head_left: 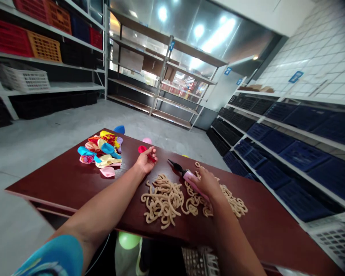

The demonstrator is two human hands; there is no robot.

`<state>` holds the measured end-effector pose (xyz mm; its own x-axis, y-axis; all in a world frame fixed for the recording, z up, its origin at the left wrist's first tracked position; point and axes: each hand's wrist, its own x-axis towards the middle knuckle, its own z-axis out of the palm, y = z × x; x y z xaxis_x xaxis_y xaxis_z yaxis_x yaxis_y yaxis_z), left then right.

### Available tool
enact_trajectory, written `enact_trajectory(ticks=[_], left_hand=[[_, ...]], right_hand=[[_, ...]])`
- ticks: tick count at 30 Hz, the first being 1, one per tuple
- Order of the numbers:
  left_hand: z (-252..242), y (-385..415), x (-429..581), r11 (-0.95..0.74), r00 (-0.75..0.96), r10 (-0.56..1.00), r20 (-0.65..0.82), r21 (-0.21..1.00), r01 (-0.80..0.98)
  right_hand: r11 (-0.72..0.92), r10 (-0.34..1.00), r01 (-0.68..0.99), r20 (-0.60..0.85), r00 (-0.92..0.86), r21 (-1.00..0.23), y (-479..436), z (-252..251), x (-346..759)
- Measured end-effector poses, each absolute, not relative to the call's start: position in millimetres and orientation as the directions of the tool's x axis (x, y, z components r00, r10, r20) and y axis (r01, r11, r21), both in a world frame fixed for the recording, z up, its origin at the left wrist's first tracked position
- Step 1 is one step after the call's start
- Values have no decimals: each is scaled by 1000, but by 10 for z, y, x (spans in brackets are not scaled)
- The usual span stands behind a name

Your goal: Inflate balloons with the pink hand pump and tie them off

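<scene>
Pump point(190, 178) diagonal, nozzle point(176, 166) forward and left

One glossy dark-red table point(57, 184); one black-nozzled pink hand pump point(189, 177); one separate limp red balloon point(142, 148); one round pale-green balloon point(129, 240). Two heaps of tan curling strands point(164, 199); one heap of flat multicoloured balloons point(105, 148), pieces overlapping beyond count.

1. The worktop point(276, 218) was dark reddish-brown and glossy.
2. A pile of limp, multicoloured balloons point(107, 149) lay toward its left end.
3. Near the middle sat a tangled heap of tan, curly strands point(165, 197).
4. More strands point(234, 201) spread just right of it.
</scene>
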<state>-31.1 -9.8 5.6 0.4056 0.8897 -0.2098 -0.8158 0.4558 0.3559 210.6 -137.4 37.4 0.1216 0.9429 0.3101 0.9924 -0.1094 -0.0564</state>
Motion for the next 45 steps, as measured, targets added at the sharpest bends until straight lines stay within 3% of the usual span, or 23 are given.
enact_trajectory(ticks=[4, 10, 14, 19, 27, 35, 45], left_hand=[[63, -82, -361, 454, 431, 891, -143, 292, -842], [-7, -18, -394, 418, 404, 908, -108, 211, -883], [-24, 10, -405, 405, 401, 914, -60, 201, -892], [-4, 9, -418, 384, 379, 923, -58, 161, -909], [12, -28, -403, 394, 397, 917, -32, 213, -894], [52, -80, -401, 423, 418, 906, -68, 175, -889], [34, 20, -408, 335, 294, 935, -196, 222, -916]], right_hand=[[-189, 972, 982, 144, 184, 24, -1723, 207, 2259], [-54, 946, 998, 317, 64, -37, -1967, 143, 1940], [53, 940, 997, 341, -29, -60, -2039, 180, 1753], [32, 939, 999, 342, -22, -22, -2042, 205, 1699], [38, 939, 999, 341, -34, -5, -1974, 153, 1697], [58, 926, 998, 373, -56, 5, -1873, 168, 1556], [121, 942, 993, 316, -115, 3, -1482, 259, 1556]])
